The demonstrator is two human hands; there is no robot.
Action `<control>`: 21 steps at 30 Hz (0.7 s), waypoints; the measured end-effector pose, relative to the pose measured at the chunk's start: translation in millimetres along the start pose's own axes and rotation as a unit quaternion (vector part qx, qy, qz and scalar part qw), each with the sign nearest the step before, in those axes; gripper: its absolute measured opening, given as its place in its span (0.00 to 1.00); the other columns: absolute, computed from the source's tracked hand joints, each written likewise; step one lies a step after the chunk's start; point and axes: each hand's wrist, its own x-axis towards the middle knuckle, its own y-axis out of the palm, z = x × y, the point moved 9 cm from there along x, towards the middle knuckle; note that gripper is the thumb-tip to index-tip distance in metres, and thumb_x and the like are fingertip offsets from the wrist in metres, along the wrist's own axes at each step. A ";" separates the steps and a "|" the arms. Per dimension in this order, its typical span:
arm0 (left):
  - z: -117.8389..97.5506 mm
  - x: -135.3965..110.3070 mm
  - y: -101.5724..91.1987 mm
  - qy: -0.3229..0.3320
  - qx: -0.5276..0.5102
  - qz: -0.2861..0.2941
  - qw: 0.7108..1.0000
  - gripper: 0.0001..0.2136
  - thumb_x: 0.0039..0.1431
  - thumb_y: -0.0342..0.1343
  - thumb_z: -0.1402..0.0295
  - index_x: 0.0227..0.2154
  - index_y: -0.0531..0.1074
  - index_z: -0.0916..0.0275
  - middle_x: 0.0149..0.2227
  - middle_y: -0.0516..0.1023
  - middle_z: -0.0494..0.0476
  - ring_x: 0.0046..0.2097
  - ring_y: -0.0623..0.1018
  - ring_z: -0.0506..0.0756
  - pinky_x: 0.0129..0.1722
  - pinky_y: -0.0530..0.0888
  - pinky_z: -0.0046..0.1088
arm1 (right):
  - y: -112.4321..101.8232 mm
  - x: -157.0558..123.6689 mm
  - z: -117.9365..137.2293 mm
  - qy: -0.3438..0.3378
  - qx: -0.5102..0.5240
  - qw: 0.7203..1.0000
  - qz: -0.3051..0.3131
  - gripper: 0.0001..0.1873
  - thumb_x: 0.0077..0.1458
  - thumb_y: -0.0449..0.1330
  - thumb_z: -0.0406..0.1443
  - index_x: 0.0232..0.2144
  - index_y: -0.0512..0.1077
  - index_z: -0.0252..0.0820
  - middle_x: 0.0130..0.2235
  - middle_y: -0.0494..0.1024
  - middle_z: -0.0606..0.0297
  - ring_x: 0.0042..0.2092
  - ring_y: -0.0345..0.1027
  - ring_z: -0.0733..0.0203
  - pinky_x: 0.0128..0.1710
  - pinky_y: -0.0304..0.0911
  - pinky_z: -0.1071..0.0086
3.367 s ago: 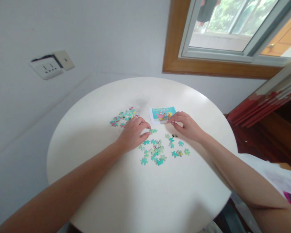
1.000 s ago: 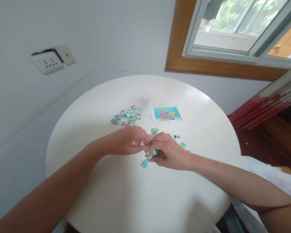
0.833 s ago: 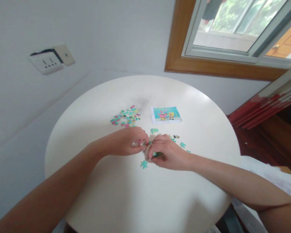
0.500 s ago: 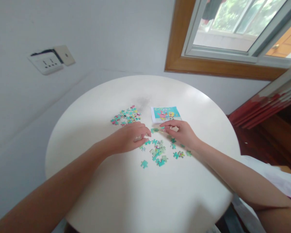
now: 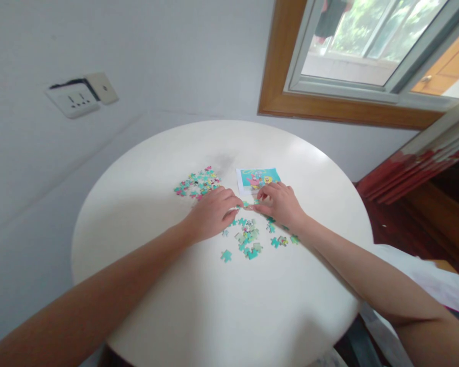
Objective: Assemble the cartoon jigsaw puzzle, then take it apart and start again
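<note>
A short row of joined jigsaw puzzle pieces (image 5: 246,204), mostly turquoise, lies between my hands just below the picture card. My left hand (image 5: 215,213) reaches in from the left, its thumb and fingertips closed on the row's left end. From the other side my right hand (image 5: 282,205) has its fingers curled and its thumb at the right end, partly hiding the pieces there. Loose turquoise and pale green puzzle pieces (image 5: 248,234) are scattered below the hands. One turquoise piece (image 5: 226,256) sits apart, nearer to me.
A heap of mixed puzzle pieces (image 5: 195,183) lies beyond my left hand. The picture card (image 5: 248,176) with cartoon figures is behind my right hand. The round white table (image 5: 199,306) stands against a wall with a socket (image 5: 75,99) and a wood-framed window (image 5: 270,81).
My left hand has moved right and closed onto the row of pieces. My right hand has shifted slightly, with its fingers more curled and its thumb stretched toward the left hand.
</note>
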 end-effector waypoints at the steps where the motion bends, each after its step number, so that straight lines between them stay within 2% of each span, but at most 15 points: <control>1: 1.0 -0.1 0.1 -0.003 0.001 -0.001 1.000 0.09 0.61 0.51 0.73 0.41 0.74 0.62 0.40 0.73 0.59 0.45 0.71 0.59 0.46 0.68 0.36 | -0.7 -0.6 -0.1 -0.006 0.004 1.000 0.009 0.15 0.52 0.65 0.49 0.35 0.74 0.46 0.40 0.77 0.62 0.45 0.65 0.52 0.43 0.53 0.62; 5: 4.8 -0.6 -1.3 -0.014 0.008 -0.006 1.000 0.10 0.61 0.51 0.73 0.43 0.74 0.62 0.40 0.72 0.59 0.46 0.70 0.59 0.49 0.68 0.37 | -2.3 -3.3 -1.3 -0.028 0.006 0.998 0.048 0.15 0.56 0.63 0.45 0.44 0.75 0.49 0.42 0.76 0.61 0.47 0.65 0.52 0.46 0.55 0.60; 8: 5.0 -0.1 -2.6 -0.017 0.007 -0.010 1.000 0.12 0.60 0.52 0.73 0.45 0.74 0.62 0.41 0.72 0.59 0.46 0.70 0.59 0.50 0.68 0.39 | 1.3 -4.2 -3.5 -0.028 -0.015 0.997 0.065 0.15 0.57 0.61 0.44 0.46 0.76 0.48 0.43 0.75 0.58 0.48 0.64 0.50 0.47 0.56 0.58; 14: 0.3 0.9 -0.3 0.004 -0.009 0.001 1.000 0.13 0.61 0.50 0.74 0.46 0.75 0.62 0.43 0.74 0.60 0.47 0.70 0.59 0.50 0.67 0.39 | 8.5 0.5 -3.9 -0.036 0.026 0.997 0.057 0.10 0.55 0.62 0.37 0.40 0.78 0.45 0.41 0.76 0.58 0.46 0.66 0.52 0.49 0.59 0.56; 21: 0.7 1.5 0.5 0.010 -0.010 0.011 1.000 0.14 0.61 0.49 0.76 0.45 0.76 0.60 0.43 0.75 0.60 0.45 0.71 0.58 0.48 0.68 0.37 | 14.1 5.9 -9.9 -0.026 0.081 0.994 0.075 0.07 0.51 0.66 0.35 0.35 0.77 0.42 0.39 0.78 0.58 0.44 0.69 0.53 0.50 0.60 0.57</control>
